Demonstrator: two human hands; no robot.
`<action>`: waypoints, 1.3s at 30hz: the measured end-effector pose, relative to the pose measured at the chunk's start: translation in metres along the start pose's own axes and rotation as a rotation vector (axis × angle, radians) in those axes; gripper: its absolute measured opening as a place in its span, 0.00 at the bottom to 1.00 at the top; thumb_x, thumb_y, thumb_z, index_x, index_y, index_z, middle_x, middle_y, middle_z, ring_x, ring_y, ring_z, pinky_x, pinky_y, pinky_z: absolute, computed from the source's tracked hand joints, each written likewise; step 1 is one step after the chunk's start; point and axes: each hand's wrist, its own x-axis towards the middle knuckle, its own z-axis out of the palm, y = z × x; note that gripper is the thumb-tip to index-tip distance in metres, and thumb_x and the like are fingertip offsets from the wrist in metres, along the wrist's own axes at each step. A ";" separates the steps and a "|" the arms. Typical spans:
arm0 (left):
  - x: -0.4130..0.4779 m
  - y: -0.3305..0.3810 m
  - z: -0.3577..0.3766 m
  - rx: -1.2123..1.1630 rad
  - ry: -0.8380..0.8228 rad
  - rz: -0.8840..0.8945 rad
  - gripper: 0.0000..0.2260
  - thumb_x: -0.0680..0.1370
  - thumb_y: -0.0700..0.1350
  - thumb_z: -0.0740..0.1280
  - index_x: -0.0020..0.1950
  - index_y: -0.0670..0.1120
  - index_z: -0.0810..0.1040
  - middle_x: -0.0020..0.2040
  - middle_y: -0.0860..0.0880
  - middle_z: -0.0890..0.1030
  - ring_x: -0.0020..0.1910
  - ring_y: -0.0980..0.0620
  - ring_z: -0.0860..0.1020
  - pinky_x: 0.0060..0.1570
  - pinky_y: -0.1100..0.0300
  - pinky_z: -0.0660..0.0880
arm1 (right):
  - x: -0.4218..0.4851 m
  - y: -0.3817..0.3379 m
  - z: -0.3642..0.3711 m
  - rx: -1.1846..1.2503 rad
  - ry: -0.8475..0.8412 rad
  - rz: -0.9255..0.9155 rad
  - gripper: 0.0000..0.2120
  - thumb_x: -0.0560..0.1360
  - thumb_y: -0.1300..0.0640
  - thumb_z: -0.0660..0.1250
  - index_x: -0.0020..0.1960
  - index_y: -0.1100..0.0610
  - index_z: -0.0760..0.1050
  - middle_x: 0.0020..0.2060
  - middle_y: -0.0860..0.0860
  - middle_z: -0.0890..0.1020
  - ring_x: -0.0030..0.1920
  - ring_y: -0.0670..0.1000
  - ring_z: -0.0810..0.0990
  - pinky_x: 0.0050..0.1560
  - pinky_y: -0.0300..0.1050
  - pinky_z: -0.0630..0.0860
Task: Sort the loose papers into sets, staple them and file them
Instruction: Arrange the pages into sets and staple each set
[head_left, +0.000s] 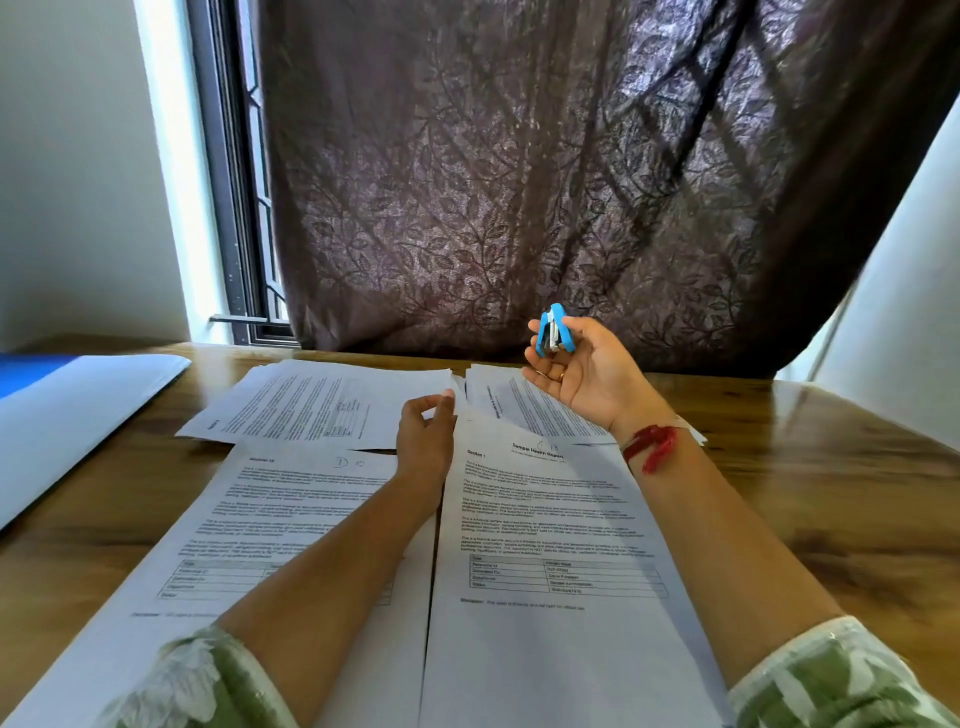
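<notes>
At 1 o'clock over the desk the right hand grips the blue stapler, while the left hand pinches a corner of the report set at 12 o'clock: square the sheets, then staple that corner firmly.

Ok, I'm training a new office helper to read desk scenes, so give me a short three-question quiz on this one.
1. Pick one: the right hand holds A scissors, B a blue stapler, C a pen.
2. True or false: the left hand lies flat on the bare table.
3. Fill in: the blue and white folder lies at the table's ___ side.
Key: 1 B. 2 false, it pinches a corner of the papers. 3 left.
</notes>
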 end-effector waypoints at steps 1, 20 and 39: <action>0.000 0.000 0.000 0.039 -0.006 0.006 0.15 0.80 0.51 0.65 0.65 0.50 0.69 0.56 0.47 0.78 0.49 0.49 0.80 0.40 0.61 0.76 | -0.004 -0.002 -0.001 0.004 0.012 0.004 0.18 0.80 0.53 0.54 0.61 0.59 0.75 0.42 0.54 0.79 0.43 0.50 0.80 0.57 0.50 0.76; -0.004 -0.009 0.008 0.710 -0.237 0.381 0.09 0.78 0.41 0.67 0.57 0.50 0.77 0.60 0.47 0.78 0.51 0.53 0.75 0.51 0.62 0.73 | -0.066 -0.015 -0.073 -1.355 0.479 0.061 0.20 0.73 0.57 0.73 0.63 0.60 0.75 0.59 0.55 0.78 0.53 0.50 0.75 0.47 0.39 0.72; -0.006 -0.008 0.009 0.609 -0.065 0.348 0.12 0.77 0.41 0.69 0.60 0.47 0.77 0.61 0.48 0.78 0.54 0.51 0.76 0.50 0.62 0.73 | -0.054 -0.021 -0.097 -1.730 0.535 0.135 0.22 0.71 0.45 0.72 0.60 0.54 0.74 0.58 0.53 0.78 0.56 0.54 0.76 0.58 0.50 0.75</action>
